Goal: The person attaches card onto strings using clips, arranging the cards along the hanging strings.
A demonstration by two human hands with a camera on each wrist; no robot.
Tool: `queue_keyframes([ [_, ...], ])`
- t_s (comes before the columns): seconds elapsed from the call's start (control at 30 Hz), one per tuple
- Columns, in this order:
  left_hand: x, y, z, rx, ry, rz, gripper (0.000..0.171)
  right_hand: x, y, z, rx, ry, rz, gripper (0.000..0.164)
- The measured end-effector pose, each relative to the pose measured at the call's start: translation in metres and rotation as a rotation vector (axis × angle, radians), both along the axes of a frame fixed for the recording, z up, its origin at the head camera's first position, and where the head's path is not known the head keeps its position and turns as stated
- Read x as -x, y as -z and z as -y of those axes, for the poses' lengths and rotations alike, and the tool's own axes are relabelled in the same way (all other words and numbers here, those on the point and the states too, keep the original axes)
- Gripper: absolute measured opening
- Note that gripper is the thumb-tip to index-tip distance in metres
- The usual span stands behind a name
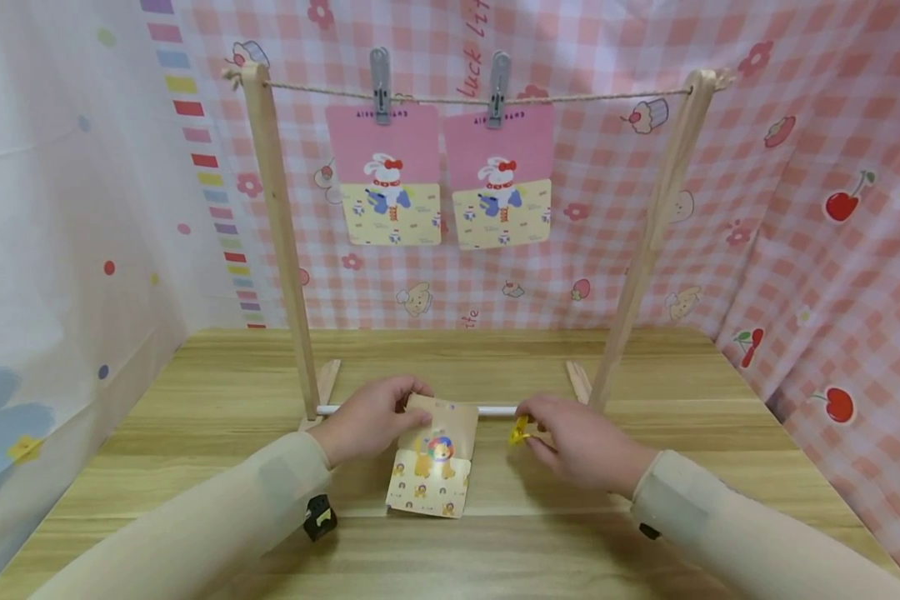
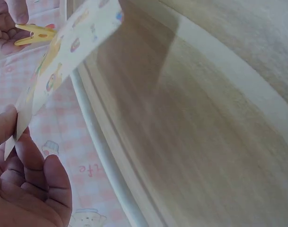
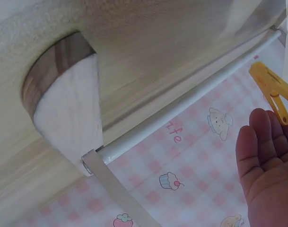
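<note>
My left hand (image 1: 378,419) pinches the top edge of a tan and cream card (image 1: 429,479) with a lion picture, tilted above the table. To its right, my right hand (image 1: 579,442) holds a yellow clothespin (image 1: 520,432) between thumb and fingers, apart from the card in the head view. In the right wrist view the clothespin (image 3: 269,85) points away from the fingers of the right hand (image 3: 271,179). The left wrist view shows the card (image 2: 63,61) between thumb and fingers of the left hand (image 2: 30,179).
Behind the hands stands a wooden frame (image 1: 276,192) with a rope (image 1: 592,98) across its top. Two grey clothespins (image 1: 380,87) hold pink and yellow rabbit cards (image 1: 390,208) on the rope. A white rod (image 1: 498,411) joins the posts low down, over the wooden table (image 1: 195,392).
</note>
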State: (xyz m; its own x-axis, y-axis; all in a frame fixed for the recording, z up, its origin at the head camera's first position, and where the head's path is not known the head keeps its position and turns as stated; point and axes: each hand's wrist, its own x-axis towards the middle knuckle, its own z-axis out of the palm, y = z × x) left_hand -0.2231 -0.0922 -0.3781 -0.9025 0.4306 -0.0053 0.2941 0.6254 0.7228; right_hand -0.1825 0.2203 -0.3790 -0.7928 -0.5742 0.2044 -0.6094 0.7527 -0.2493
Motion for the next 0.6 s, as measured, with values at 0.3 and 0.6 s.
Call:
queue_keyframes([
  [0.3, 0.001, -0.008, -0.004, -0.024, -0.006, -0.059, 0.020, -0.002, -0.009, 0.002, 0.148, 0.024, -0.001, 0.030],
  [0.6, 0.003, -0.016, -0.006, -0.049, -0.004, -0.106, 0.019, -0.002, -0.016, 0.005, 0.232, 0.075, 0.048, 0.030],
])
